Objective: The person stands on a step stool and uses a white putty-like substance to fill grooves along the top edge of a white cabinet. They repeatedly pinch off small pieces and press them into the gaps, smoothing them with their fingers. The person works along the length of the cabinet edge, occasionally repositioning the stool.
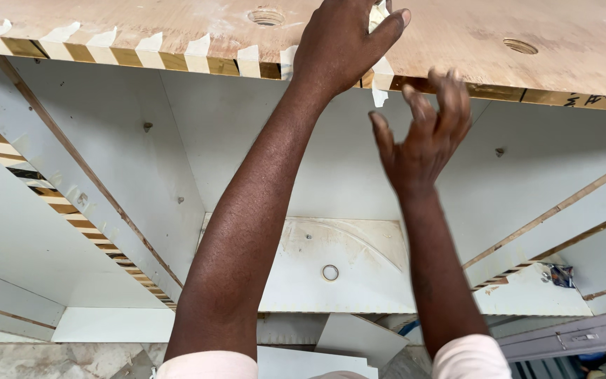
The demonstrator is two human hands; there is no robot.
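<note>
The left hand (341,45) lies flat on the brown board (177,24) with two round holes (266,17), pinching white tape (379,17); the right hand (426,133) hangs open.

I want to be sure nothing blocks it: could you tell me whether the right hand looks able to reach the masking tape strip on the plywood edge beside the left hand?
Probably yes. The right hand hangs open just below the tape strip, with only open space between them; the left hand rests beside it, not over it.

Two bare hands counted: left hand (341,45), right hand (426,133). Two round holes (266,17) counted in brown plywood top panel (142,24). One small metal ring (330,272) noted.
</note>
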